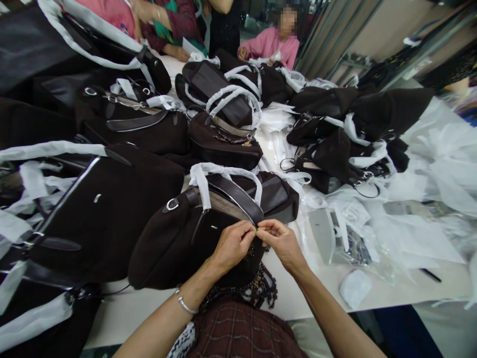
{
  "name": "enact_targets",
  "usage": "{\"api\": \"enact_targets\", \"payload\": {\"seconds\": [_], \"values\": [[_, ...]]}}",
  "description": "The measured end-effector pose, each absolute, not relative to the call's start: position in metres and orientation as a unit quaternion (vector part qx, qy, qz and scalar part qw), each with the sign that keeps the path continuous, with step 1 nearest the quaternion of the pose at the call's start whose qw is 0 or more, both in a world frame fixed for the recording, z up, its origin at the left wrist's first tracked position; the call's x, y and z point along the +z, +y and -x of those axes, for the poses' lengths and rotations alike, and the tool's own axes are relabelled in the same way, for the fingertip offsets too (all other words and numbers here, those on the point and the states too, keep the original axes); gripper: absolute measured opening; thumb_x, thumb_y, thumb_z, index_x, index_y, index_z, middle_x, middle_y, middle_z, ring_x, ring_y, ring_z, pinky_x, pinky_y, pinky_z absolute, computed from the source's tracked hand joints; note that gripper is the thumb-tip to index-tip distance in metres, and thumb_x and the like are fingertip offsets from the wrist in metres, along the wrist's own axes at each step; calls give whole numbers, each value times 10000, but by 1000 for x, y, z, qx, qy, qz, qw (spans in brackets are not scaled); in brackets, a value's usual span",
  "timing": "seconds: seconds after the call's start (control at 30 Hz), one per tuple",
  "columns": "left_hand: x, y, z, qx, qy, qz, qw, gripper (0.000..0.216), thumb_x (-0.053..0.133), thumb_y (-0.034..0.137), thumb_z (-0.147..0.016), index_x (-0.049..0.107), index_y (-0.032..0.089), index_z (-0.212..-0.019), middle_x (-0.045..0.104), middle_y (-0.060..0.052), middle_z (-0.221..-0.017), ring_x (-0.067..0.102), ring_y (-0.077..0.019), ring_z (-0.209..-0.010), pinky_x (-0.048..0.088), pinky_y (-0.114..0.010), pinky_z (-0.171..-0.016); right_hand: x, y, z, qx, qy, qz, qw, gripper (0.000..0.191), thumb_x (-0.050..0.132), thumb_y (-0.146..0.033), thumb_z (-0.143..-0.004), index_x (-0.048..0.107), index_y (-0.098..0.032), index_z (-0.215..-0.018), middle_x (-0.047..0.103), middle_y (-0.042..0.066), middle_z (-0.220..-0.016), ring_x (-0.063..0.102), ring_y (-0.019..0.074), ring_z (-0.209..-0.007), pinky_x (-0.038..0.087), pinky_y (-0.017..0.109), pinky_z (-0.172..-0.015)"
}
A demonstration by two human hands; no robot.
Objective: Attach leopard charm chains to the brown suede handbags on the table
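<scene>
The dark brown handbag (pixel 167 253) lies on the counter (pixel 395 293), along the near edge, directly in front of the person. Left hand (pixel 234 243): thumb and fingers closed in a pinch at the lower right end of the bag's dark strap (pixel 238 199). Right hand (pixel 279 241): thumb and index finger likewise pinched, its fingertips meeting those of the left. Any item between the fingertips is too small to identify. A white-wrapped handle (pixel 223 169) arches above the bag. A white pad (pixel 356 288) lies near the counter's near edge, to the right.
</scene>
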State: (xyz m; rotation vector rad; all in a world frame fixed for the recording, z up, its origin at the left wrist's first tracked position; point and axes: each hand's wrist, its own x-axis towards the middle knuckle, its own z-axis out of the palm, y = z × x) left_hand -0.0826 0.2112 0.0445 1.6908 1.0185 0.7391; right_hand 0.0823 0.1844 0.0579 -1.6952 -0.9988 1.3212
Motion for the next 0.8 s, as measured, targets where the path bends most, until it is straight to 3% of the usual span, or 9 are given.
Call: {"api": "enact_targets", "payload": {"seconds": [0.3,0.53,0.8], "values": [[45,215,86,282,396,-689,537,231,481,232,-918,528,188,-696,535,30,-703,491,-123,-680,340,-248,-658,77,191,-91,365,-656,595,286,123,659,-265,-846,692,-212,-740,645,16,-741,579,148,-707,433,280,-680],[37,208,83,262,403,-562,673,230,509,318,-876,508,182,-691,449,55,-599,415,-95,-540,300,-225,-531,72,195,-93,567,-475,606,291,166,769,-319,-705,677,-180,-698,620,-20,-624,530,112,-548,436,232,-509],[35,201,84,265,436,-571,643,238,512,297,-842,499,178,-636,469,48,-588,424,-91,-559,318,-205,-526,67,189,-90,544,-501,609,288,142,760,-290,-700,690,-168,-682,621,-16,-625,524,100,-547,431,212,-495]]}}
